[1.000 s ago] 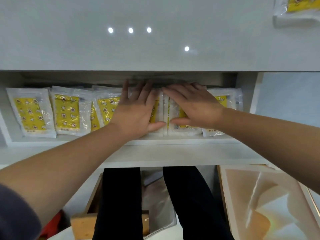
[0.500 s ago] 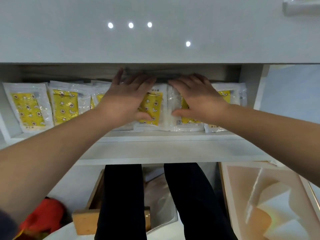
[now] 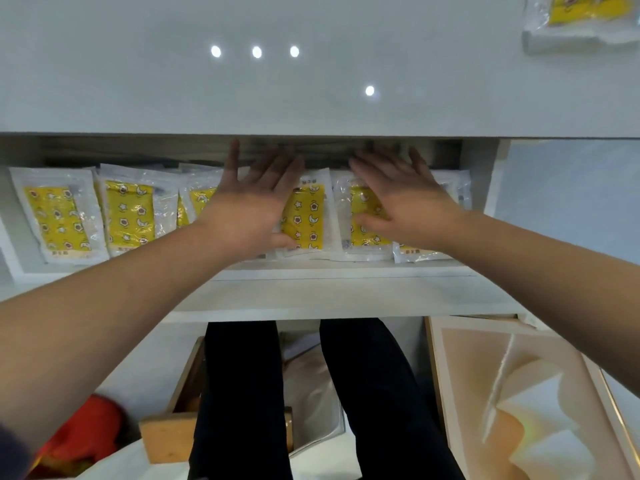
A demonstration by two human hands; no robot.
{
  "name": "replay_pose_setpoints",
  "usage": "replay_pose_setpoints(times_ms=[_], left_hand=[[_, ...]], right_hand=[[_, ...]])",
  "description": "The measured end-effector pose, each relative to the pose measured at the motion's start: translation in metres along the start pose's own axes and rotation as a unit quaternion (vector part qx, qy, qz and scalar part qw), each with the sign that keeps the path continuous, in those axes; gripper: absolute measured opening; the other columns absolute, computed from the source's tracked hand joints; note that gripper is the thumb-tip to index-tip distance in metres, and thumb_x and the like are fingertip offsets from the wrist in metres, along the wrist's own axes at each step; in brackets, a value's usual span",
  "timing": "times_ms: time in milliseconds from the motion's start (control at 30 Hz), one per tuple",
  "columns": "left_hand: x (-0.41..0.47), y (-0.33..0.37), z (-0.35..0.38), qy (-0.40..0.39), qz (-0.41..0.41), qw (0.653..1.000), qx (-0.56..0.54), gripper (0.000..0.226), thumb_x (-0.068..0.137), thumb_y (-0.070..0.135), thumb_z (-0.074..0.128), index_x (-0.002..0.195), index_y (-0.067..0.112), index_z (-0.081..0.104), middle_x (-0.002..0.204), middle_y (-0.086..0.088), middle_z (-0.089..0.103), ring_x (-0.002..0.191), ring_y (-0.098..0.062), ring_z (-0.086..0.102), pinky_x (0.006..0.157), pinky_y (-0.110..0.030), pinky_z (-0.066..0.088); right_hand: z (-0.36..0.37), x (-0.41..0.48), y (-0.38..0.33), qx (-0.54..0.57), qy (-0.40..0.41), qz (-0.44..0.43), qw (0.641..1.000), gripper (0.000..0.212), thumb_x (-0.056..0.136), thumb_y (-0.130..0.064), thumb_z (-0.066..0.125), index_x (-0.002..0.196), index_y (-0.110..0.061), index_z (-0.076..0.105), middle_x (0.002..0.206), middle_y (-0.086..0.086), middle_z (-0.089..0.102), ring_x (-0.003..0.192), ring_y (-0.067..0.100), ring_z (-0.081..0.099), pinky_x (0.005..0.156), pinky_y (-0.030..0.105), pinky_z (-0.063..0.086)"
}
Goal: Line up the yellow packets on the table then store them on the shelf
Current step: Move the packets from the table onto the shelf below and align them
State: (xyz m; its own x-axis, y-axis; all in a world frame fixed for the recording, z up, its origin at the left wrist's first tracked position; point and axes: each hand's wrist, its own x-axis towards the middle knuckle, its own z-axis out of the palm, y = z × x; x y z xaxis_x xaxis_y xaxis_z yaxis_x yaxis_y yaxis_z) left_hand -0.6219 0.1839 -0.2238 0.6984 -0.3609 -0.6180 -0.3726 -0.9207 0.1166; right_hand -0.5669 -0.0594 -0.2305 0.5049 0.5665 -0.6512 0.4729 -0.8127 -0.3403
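Several yellow packets in clear wrappers lie side by side on the white shelf [image 3: 311, 271] under the tabletop. The leftmost packet [image 3: 57, 216] and the one beside it [image 3: 130, 211] are fully visible. My left hand [image 3: 249, 206] lies flat with fingers spread over a packet left of centre, partly hiding it. A middle packet [image 3: 306, 216] shows between my hands. My right hand [image 3: 401, 202] lies flat, fingers spread, over a packet [image 3: 363, 220] right of centre. Neither hand grips anything. One more yellow packet [image 3: 581, 15] lies on the white table [image 3: 311, 81] at the far right.
The tabletop's front edge overhangs the shelf, leaving a low opening. A white upright panel [image 3: 491, 181] closes the shelf on the right. Below are my dark trouser legs [image 3: 374, 393], a wooden box [image 3: 166, 438], a red object [image 3: 83, 441] and a beige framed board [image 3: 526, 403].
Both hands have spread apart and their fingers have opened, uncovering the middle packet. The left hand shifted left, the right hand shifted right and slightly deeper into the shelf.
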Motion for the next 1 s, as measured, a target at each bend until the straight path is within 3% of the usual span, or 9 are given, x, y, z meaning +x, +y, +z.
replay_pose_setpoints(times_ms=[100,267,367,467,533,733,867,1000], left_hand=[[-0.014,0.01,-0.033,-0.009,-0.009,0.999,-0.032,0.103,0.078,0.061,0.062,0.152,0.012,0.01,0.159,-0.01,0.016,0.148,-0.027,0.013,0.116,-0.06,0.004],[-0.041,0.032,-0.109,-0.012,0.011,0.996,-0.088,0.058,0.089,0.043,0.055,0.139,0.019,0.037,0.14,-0.001,0.043,0.131,-0.023,0.039,0.111,-0.048,0.024],[-0.056,0.042,-0.154,-0.049,0.006,0.99,-0.134,0.042,0.092,0.038,0.052,0.13,0.021,0.047,0.127,0.0,0.054,0.118,-0.023,0.051,0.098,-0.04,0.037],[-0.056,0.057,-0.193,-0.052,-0.025,0.982,-0.18,0.034,0.093,0.034,0.051,0.124,0.021,0.051,0.12,0.001,0.059,0.108,-0.023,0.056,0.084,-0.036,0.043],[-0.044,0.071,-0.211,-0.04,-0.046,0.977,-0.206,0.031,0.093,0.032,0.051,0.121,0.02,0.053,0.117,0.0,0.059,0.105,-0.023,0.057,0.081,-0.036,0.046],[0.042,0.109,-0.256,0.046,-0.131,0.958,-0.252,0.045,0.089,0.028,0.059,0.131,0.017,0.046,0.129,-0.004,0.046,0.113,-0.024,0.047,0.084,-0.034,0.042],[0.118,0.125,-0.276,0.111,-0.176,0.957,-0.202,0.068,0.082,0.037,0.069,0.138,0.017,0.036,0.141,-0.007,0.035,0.127,-0.027,0.038,0.092,-0.037,0.04],[0.163,0.131,-0.283,0.122,-0.206,0.964,-0.113,0.077,0.073,0.035,0.08,0.134,0.019,0.036,0.129,-0.006,0.043,0.115,-0.027,0.044,0.087,-0.037,0.037]], right_hand=[[-0.02,-0.022,-0.01,0.063,0.054,0.033,0.996,0.068,0.092,-0.038,0.053,0.151,-0.017,0.027,0.155,0.006,0.031,0.143,0.027,0.027,0.119,0.047,0.016],[-0.074,-0.071,-0.03,0.124,0.075,0.064,0.987,0.044,0.093,-0.023,0.05,0.136,-0.016,0.05,0.129,0.007,0.056,0.119,0.027,0.051,0.098,0.042,0.045],[-0.107,-0.094,-0.043,0.17,0.08,0.1,0.977,0.032,0.093,-0.023,0.049,0.123,-0.019,0.06,0.118,-0.002,0.062,0.108,0.019,0.059,0.089,0.04,0.05],[-0.143,-0.107,-0.04,0.221,0.148,0.165,0.95,0.025,0.093,-0.022,0.05,0.114,-0.02,0.063,0.111,-0.003,0.064,0.101,0.017,0.061,0.087,0.038,0.051],[-0.165,-0.11,-0.023,0.241,0.197,0.215,0.926,0.027,0.092,-0.022,0.052,0.117,-0.019,0.062,0.117,-0.001,0.061,0.106,0.018,0.058,0.091,0.037,0.048],[-0.199,-0.092,0.066,0.239,0.261,0.355,0.865,0.054,0.086,-0.029,0.062,0.136,-0.02,0.043,0.139,0.004,0.041,0.126,0.025,0.042,0.096,0.042,0.038],[-0.219,-0.07,0.118,0.206,0.234,0.374,0.874,0.075,0.083,-0.04,0.068,0.145,-0.022,0.029,0.143,0.005,0.037,0.129,0.026,0.039,0.096,0.043,0.038],[-0.23,-0.053,0.142,0.169,0.211,0.355,0.895,0.083,0.077,-0.045,0.072,0.143,-0.023,0.026,0.131,0.007,0.043,0.117,0.028,0.047,0.085,0.039,0.038]])
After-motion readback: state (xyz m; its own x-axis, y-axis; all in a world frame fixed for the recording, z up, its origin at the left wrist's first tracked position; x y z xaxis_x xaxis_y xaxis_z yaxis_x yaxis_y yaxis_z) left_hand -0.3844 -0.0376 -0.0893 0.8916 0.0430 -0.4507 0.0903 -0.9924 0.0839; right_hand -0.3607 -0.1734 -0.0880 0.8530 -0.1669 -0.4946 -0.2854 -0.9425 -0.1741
